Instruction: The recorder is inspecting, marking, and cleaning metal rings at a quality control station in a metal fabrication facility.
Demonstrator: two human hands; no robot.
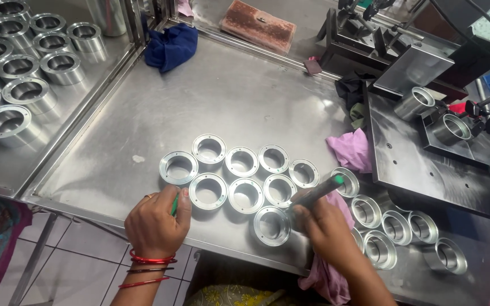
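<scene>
Your right hand (323,224) is gripping a dark marker (315,192) in closed fingers, its green tip pointing beyond them. Your left hand (157,222) is closing its fingers around a green cap (174,205), just short of a metal ring (208,191) on the worktop (120,141).

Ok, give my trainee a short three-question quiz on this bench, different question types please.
1. True or false: the left hand holds a small green object.
2. The right hand grips a dark marker with a green tip beside which item: A, a flanged silver metal ring; B, the dark blue cloth; C, the brown block?
3. What colour is the crumpled cloth right of the rings?

Key: 1 true; 2 A; 3 pink.
</scene>
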